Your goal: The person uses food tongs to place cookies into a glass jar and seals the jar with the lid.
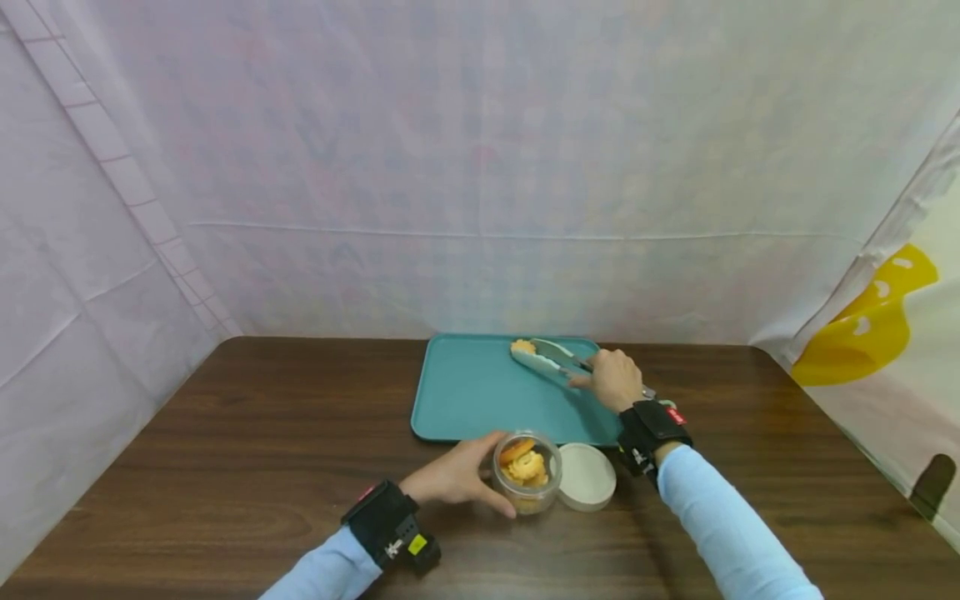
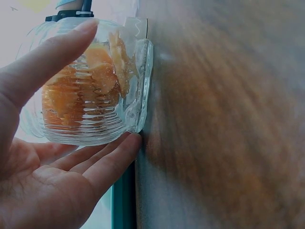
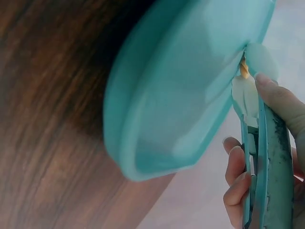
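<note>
Blue sleeves [image 1: 727, 517] lie nearest the camera, both cut off by the bottom edge of the head view and each meeting a black wristband [image 1: 386, 525]. Of the two hands, the left hand [image 1: 453, 475] grips the jar [image 1: 528, 500] from its left side, thumb on the near side and fingers on the far side. The jar stands uncapped on the surface [image 1: 247, 467], just in front of the tray [image 1: 472, 392], with biscuits [image 1: 525, 467] inside. Right beside it, to the right, is the white lid [image 1: 587, 477]; whether the two touch is hard to judge.

The right hand [image 1: 615, 379] holds the tongs [image 1: 573, 362], thumb on one arm and fingers round the other. Their long axis runs slantwise, from the hand leftward and away from the person, ending at a single biscuit [image 1: 521, 345] near the tray's far edge. That biscuit sits between the tips, so the right hand is the nearer one; the jar's mouth lies back toward the person from it, almost straight in line, and this offset seems the relation that matters most.

Whether the tips pinch the biscuit firmly, or whether it is off the tray, I cannot tell: the right wrist view shows only a sliver of it. The right hand covers much of the handles, and ribbed glass blurs the lower biscuits.
</note>
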Available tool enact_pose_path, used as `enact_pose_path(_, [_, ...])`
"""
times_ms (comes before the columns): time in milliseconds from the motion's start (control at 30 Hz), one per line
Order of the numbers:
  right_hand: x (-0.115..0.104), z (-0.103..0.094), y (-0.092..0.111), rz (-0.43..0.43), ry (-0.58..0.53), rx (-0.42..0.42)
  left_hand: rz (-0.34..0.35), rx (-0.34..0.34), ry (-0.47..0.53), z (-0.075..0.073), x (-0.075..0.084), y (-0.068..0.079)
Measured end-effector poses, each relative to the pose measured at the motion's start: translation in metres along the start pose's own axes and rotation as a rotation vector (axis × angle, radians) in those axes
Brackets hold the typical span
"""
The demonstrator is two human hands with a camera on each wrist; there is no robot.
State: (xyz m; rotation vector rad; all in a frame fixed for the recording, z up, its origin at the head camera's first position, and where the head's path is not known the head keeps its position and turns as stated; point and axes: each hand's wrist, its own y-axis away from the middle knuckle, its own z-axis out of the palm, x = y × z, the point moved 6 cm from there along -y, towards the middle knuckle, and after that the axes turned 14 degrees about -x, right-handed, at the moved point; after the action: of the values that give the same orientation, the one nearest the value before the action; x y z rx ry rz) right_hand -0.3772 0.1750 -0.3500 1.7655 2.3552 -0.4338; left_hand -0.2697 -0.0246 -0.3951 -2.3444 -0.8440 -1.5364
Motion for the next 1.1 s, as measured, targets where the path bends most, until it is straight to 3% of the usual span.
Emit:
enact_pose_path(233, [0.008, -0.003, 0.007, 0.042, -0.015, -0.032, 0.000, 0.003, 0.002, 0.000, 0.001, 0.001])
enact_pose_path(533, [0.016, -0.005, 0.024, -0.016, -0.083, -0.041, -0.001, 0.016, -0.031, 0.000, 0.002, 0.000])
enact_pose_path(767, [0.023, -0.006, 0.041, -0.002, -0.098, -0.097, -0.012, 0.018, -0.042, -0.001, 0.001, -0.001])
enact_pose_path(1100, [0.027, -0.013, 0.071, -0.078, -0.121, -0.051, -0.007, 0.018, -0.036, -0.002, 0.002, 0.000])
